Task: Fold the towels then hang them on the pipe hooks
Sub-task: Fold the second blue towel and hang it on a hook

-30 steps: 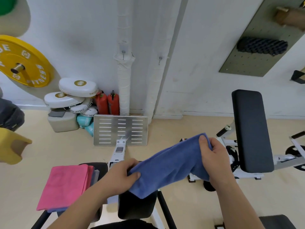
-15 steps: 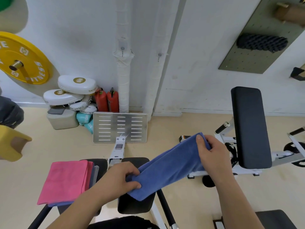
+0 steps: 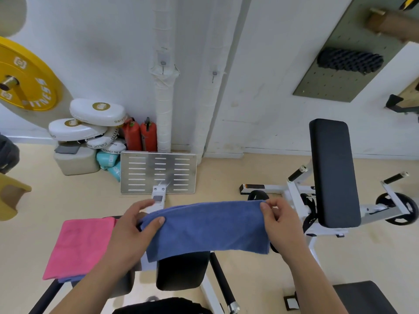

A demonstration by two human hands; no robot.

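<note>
Where the left hand [image 3: 133,227] takes hold, its thumb lies across the near face of the blue towel [image 3: 208,230] and its fingers pass behind the cloth, pinching the left end. The right hand [image 3: 281,225] pinches the upper right corner between thumb and fingertips. Between the two grips the towel is held in the air as a long, level band, doubled over along its top edge, its lower edge hanging free above the black seat pad [image 3: 181,270].

Just beside the left hand, a pink towel [image 3: 79,245] lies folded flat on another dark pad, with a strip of blue cloth showing under its near edge.

Farther out, beyond the metal footplate [image 3: 158,172], two wrapped white pipes [image 3: 163,105] run up the wall. Each carries a small hook [image 3: 162,64], and both hooks are bare.

Judged from this arrangement, folding is partly done: the pink towel appears finished, while the blue towel appears to need at least one more fold across its length. No towel is hung yet, so the whole hanging stage remains.
</note>
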